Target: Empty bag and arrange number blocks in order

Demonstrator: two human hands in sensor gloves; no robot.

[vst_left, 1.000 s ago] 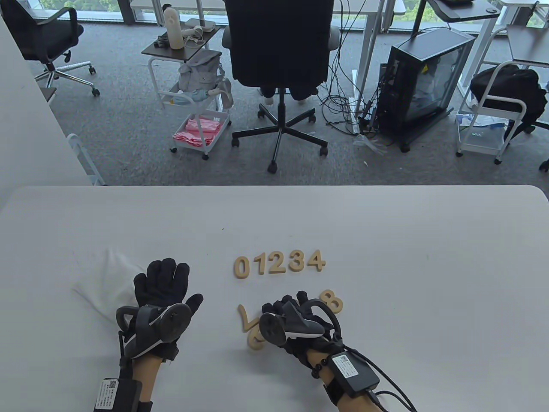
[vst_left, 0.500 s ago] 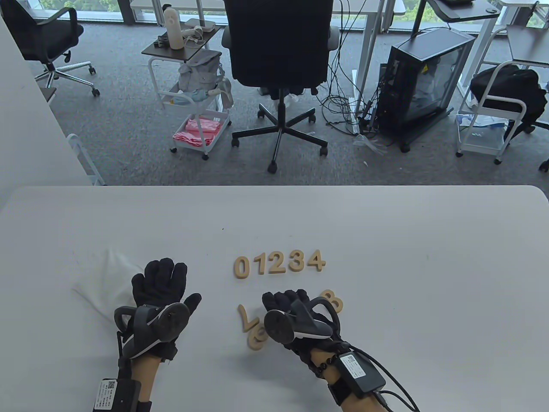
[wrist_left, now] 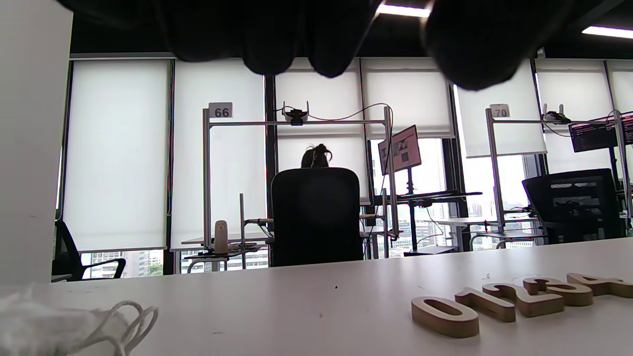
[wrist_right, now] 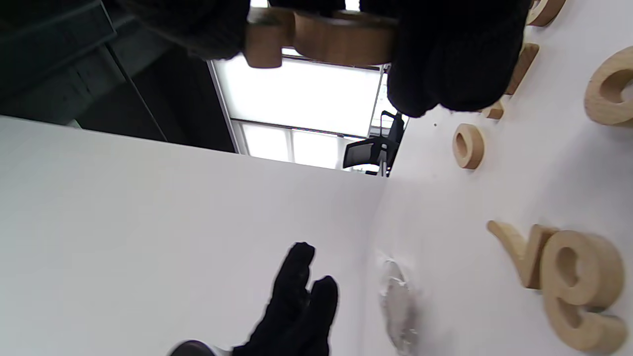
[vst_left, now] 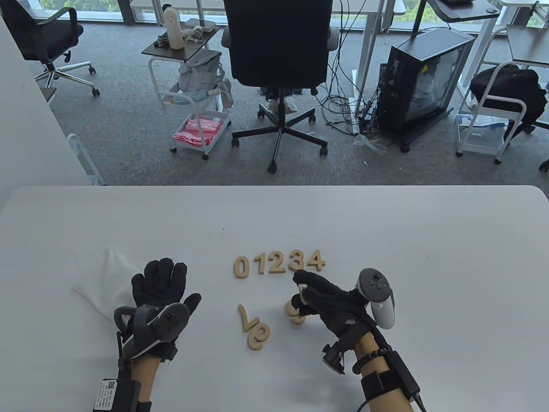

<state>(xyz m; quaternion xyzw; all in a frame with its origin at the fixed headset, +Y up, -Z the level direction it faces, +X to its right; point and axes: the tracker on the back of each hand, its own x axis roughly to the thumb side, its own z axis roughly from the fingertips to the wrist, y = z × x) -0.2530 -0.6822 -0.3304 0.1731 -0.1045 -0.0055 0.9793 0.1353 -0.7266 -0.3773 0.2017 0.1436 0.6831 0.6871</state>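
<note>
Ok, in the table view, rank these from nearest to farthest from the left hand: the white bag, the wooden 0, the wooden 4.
1. The white bag: touching the left hand, under it on its left.
2. The wooden 0: to the hand's right, at the row's near end.
3. The wooden 4: farthest right, at the row's other end.

We count nine wooden number blocks on show: five in a row (vst_left: 279,262) at twelve o'clock from the loose ones; a touching pair (vst_left: 255,328) at eight o'clock from that row; a lone block (vst_left: 296,316) at three o'clock from the pair; a ninth block (wrist_right: 321,37) pinched by the right hand (vst_left: 330,300); we count one white bag (vst_left: 107,279) at nine o'clock; two gloved hands, the left hand (vst_left: 161,285) included; two trackers, left tracker (vst_left: 156,326) and right tracker (vst_left: 377,296).
</note>
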